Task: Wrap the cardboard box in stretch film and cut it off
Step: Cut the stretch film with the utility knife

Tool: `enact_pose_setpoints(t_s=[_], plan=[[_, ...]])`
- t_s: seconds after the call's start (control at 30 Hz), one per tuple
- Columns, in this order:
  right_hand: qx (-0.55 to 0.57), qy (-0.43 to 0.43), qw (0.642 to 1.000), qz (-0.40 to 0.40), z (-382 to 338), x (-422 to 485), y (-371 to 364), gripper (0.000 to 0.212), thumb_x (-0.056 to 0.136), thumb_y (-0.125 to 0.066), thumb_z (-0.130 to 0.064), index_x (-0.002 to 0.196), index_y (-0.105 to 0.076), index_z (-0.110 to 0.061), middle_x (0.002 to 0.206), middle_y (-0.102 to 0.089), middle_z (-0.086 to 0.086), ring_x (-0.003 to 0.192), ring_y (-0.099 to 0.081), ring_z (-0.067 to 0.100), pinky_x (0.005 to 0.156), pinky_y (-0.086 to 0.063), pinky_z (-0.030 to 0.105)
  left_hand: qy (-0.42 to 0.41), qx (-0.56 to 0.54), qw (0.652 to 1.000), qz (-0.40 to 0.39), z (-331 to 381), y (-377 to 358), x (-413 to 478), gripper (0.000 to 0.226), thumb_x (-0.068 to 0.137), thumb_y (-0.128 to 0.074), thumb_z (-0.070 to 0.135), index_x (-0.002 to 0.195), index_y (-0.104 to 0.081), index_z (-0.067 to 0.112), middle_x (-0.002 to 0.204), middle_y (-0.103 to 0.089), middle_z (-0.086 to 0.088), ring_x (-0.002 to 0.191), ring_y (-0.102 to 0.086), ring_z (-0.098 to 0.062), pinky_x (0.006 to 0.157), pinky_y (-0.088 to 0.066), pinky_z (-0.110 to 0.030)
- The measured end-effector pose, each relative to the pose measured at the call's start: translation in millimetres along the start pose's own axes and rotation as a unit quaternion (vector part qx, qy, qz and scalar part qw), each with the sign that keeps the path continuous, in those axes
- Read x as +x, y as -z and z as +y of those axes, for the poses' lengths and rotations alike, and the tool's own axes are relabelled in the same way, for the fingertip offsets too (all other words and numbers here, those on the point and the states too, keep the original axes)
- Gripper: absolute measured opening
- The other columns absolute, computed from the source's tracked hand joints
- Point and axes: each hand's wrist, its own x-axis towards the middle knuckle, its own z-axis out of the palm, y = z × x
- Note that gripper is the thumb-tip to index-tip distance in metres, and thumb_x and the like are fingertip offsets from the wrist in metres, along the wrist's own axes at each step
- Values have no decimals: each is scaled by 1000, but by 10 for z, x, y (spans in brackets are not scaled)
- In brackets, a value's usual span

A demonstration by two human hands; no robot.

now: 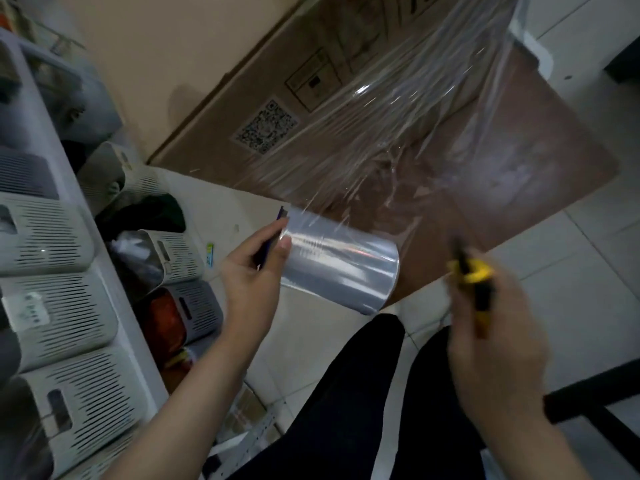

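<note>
Here your left hand [249,271] has its fingers [284,244] wrapped round one end of the roll [341,263], thumb on the glossy film, gripping it tilted above the floor [221,202]. Your right hand [498,348] is closed round one knife [476,282], yellow and black, blurred, its tip pointing up at the box [346,98]. From the roll a clear, wrinkled sheet of film [415,126] stretches up and across the box, one large brown cardboard slab lying on the pale tiled floor, with a square code label [266,128] printed on its side. The sheet hangs between knife and box. To your left a white shelf [104,271] carries at least five slotted grey plastic bins [65,317], and more sit on the floor below it. Your dark trouser legs [346,410] stand just under the roll.
</note>
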Motion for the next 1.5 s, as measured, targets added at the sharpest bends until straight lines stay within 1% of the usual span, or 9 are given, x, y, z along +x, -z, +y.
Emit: enact_pose_setpoints(t_s=[0.1, 0.23, 0.33, 0.47, 0.67, 0.97, 1.2, 1.4, 1.5], plan=[[-29, 103, 990, -93, -143, -11, -195, 30, 90, -56, -14, 118, -62, -5, 81, -68, 10, 63, -60, 20, 53, -45, 27, -18, 20, 999, 21, 16, -41, -19, 21, 89, -63, 5, 106, -70, 17, 104, -72, -6, 100, -66, -19, 88, -52, -30], [-121, 149, 970, -146, -226, 117, -492, 28, 93, -54, -25, 104, -71, -5, 68, -64, 7, 50, -61, 24, 37, -41, 28, -58, 54, 996, 39, 6, -76, -65, 16, 89, -61, 1, 91, -68, 15, 88, -68, 8, 84, -62, -2, 78, -48, -19], [-170, 158, 960, -159, -222, 184, -638, 18, 86, -69, -19, 98, -70, -5, 68, -64, 5, 49, -60, 22, 36, -34, 26, -62, 53, 995, 59, -20, -98, -92, 12, 90, -61, 3, 89, -67, 13, 84, -66, 11, 79, -60, 2, 75, -47, -16], [-178, 166, 955, -168, -219, 252, -717, 19, 83, -72, -16, 98, -67, -5, 70, -64, 6, 49, -60, 23, 42, -23, 24, -66, 52, 994, 73, -26, -123, -125, 16, 89, -61, 5, 84, -64, 19, 78, -62, 10, 74, -56, 3, 71, -44, -15], [-191, 174, 944, -208, -211, 228, -718, 20, 73, -80, -11, 83, -64, -7, 59, -59, 4, 43, -57, 22, 41, -18, 23, -40, 19, 996, 82, 27, -183, -150, 19, 86, -58, 9, 78, -59, 26, 74, -58, 7, 69, -52, 1, 68, -44, -16], [-296, 171, 916, -211, -281, 210, -653, 43, 57, -76, 3, 82, -43, -10, 54, -53, 2, 36, -49, 18, 39, -17, 23, -28, 15, 996, 86, 30, -207, -186, 12, 85, -58, 14, 77, -59, 23, 75, -58, 3, 73, -53, -12, 70, -44, -25], [-300, 136, 910, -251, -129, 186, -490, 38, 51, -75, 9, 81, -58, -7, 58, -54, 7, 38, -52, 24, 38, -19, 24, -46, 28, 996, 78, 16, -233, -225, 11, 86, -57, 13, 79, -57, 22, 77, -56, 6, 73, -52, -3, 69, -43, -20], [-327, 117, 907, -240, 313, 92, -363, 48, 64, -78, 2, 84, -36, -11, 58, -53, 7, 37, -53, 25, 38, -19, 24, -47, 33, 994, 97, -58, -193, -247, 5, 88, -56, 11, 84, -57, 14, 81, -56, 6, 75, -53, 3, 73, -41, -17], [-316, 89, 912, -245, 527, 52, -289, 39, 72, -77, -3, 80, -39, -9, 57, -52, 9, 34, -51, 27, 39, -18, 22, -50, 38, 993, 101, -70, -201, -267, 14, 90, -57, 8, 83, -56, 21, 83, -56, 6, 78, -53, -2, 72, -42, -16]])
